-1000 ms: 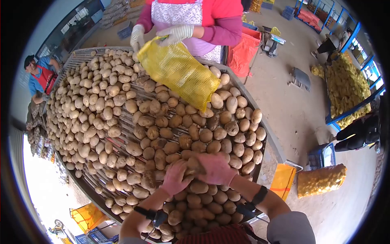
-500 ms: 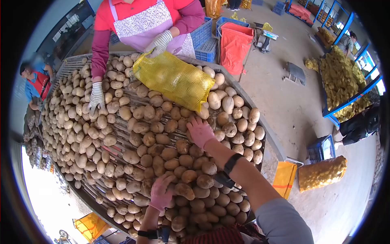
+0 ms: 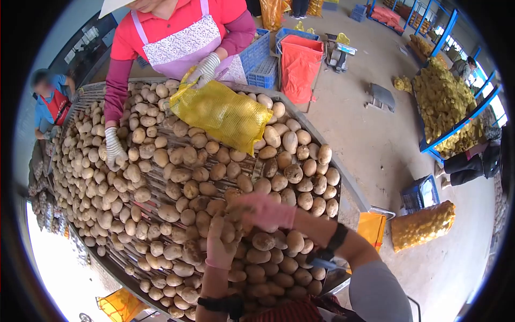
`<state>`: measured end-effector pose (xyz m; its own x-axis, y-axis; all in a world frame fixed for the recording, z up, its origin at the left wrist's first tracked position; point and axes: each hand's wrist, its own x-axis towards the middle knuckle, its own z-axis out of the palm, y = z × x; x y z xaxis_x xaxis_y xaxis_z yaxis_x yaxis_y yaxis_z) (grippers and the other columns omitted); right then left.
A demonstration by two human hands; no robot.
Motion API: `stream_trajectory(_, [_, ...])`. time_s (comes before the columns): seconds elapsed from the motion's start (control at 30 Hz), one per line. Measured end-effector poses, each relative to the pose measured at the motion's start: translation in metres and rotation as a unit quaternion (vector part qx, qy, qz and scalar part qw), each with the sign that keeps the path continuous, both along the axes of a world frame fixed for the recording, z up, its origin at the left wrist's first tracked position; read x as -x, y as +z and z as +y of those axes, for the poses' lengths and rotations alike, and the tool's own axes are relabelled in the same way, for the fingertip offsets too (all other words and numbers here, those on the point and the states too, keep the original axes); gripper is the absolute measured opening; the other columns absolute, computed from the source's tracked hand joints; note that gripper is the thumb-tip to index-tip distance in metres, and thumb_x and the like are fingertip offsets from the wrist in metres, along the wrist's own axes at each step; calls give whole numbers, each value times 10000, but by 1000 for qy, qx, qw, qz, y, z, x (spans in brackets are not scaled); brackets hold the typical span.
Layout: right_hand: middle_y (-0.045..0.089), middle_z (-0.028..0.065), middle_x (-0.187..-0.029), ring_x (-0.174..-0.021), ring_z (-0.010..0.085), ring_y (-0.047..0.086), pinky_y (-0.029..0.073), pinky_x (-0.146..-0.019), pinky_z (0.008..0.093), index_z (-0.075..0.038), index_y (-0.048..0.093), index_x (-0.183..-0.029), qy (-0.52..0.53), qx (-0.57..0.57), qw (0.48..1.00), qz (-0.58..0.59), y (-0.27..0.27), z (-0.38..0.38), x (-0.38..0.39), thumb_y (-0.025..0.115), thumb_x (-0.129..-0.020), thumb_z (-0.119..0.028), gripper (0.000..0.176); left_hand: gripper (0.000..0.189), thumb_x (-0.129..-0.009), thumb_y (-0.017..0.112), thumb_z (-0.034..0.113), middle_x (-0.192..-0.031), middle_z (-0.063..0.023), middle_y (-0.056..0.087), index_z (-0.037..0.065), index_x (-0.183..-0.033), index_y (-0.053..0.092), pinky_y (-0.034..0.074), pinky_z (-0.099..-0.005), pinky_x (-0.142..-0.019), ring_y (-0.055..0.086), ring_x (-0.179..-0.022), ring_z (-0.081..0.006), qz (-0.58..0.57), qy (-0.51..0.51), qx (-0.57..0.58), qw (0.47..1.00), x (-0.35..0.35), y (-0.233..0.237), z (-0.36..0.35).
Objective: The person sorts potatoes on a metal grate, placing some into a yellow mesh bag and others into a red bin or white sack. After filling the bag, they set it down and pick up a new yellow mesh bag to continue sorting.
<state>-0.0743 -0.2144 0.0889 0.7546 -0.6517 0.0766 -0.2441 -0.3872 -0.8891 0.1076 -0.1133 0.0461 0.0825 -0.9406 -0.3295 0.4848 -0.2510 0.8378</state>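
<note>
Potatoes [image 3: 168,213]: spread across the slatted counter [image 3: 347,184], centre and left of frame; likely firm, light and dusty, apt to roll, best taken round the middle.
Left hand [image 3: 217,251]: pink-gloved, lower centre, pointing up the frame, half curled against a potato; grip unclear.
Right hand [image 3: 272,211]: pink-gloved, blurred, reaching leftward beside it; cannot tell finger opening or hold.

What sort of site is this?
Probably a potato sorting and packing shed: loose brown potatoes spread over a large slatted metal-rimmed table, a yellow mesh sack on them, and a pile of yellow sacks beyond.
</note>
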Motion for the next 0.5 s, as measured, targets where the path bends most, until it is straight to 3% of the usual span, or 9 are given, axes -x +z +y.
stream_trajectory(0.03, [634, 167, -1001, -957, 287, 629, 527, -848, 397, -77, 565, -1214, -92, 106, 990, 29, -11, -22, 21, 598, -849, -155, 374, 179, -951, 523, 199, -980, -66, 599, 82, -1085, 549, 498, -280, -669, 614, -827, -203, 327, 19, -103, 939, -3, 12, 2])
stream_trajectory(0.07, [646, 159, -965, -926, 276, 641, 538, -820, 391, -84, 581, -1191, -182, 212, 958, 58, -19, -52, 44, 592, -860, -157, 340, 179, -951, 523, 199, -980, -66, 599, 82, -1085, 549, 498, -280, -669, 614, -827, -203, 327, 18, -107, 939, -2, 23, 6])
stream_trajectory(0.1, [645, 132, -1036, -970, 279, 629, 530, -827, 405, -100, 591, -1155, -313, 68, 928, 189, 3, -70, 60, 602, -857, -174, 308, 187, -955, 509, 232, -953, -72, 605, 94, -1071, 554, 484, -277, -628, 609, -785, -202, 239, 23, -117, 964, 2, 35, 10])
stream_trajectory(0.13, [627, 112, -1113, -1044, 286, 602, 500, -852, 418, -118, 577, -1170, -350, 132, 816, 441, -4, -91, 73, 602, -839, -140, 333, 200, -959, 494, 266, -926, -77, 611, 105, -1058, 560, 470, -274, -587, 604, -744, -200, 150, 28, -127, 980, 4, 39, 12])
stream_trajectory(0.2, [605, 110, -1137, -1098, 288, 568, 464, -879, 423, -126, 552, -1196, -224, 126, 805, 535, -55, -117, 115, 623, -801, -124, 401, 229, -947, 487, 294, -881, -76, 606, 103, -1045, 567, 479, -283, -580, 599, -724, -204, 191, 41, -170, 966, 1, 33, 16])
stream_trajectory(0.3, [596, 113, -1114, -1091, 287, 562, 448, -883, 413, -133, 541, -1189, -235, 230, 777, 537, -92, -116, 114, 649, -760, -119, 443, 281, -915, 491, 340, -822, -83, 605, 97, -1023, 580, 503, -328, -587, 603, -713, -228, 244, 35, -197, 949, -2, 14, 22])
stream_trajectory(0.37, [592, 117, -1108, -1083, 292, 561, 451, -878, 415, -132, 544, -1175, -254, 243, 789, 505, -98, -115, 120, 660, -744, -119, 446, 302, -896, 502, 359, -809, -92, 611, 93, -1015, 586, 519, -363, -601, 613, -722, -249, 258, 23, -183, 948, -3, 8, 30])
stream_trajectory(0.43, [569, 112, -1047, -1030, 314, 579, 474, -812, 436, -115, 546, -1084, -300, 261, 790, 466, -85, -113, 113, 659, -770, -141, 335, 329, -895, 504, 398, -792, -90, 640, 91, -926, 617, 548, -443, -570, 632, -662, -274, 320, 18, -220, 921, 6, 21, 31])
stream_trajectory(0.5, [576, 115, -1038, -1013, 307, 589, 486, -809, 440, -107, 547, -1088, -352, 247, 816, 387, -57, -98, 101, 659, -785, -160, 328, 336, -896, 499, 388, -872, -96, 650, 92, -1014, 607, 548, -430, -593, 642, -700, -274, 326, 27, -206, 922, 11, 22, 38])
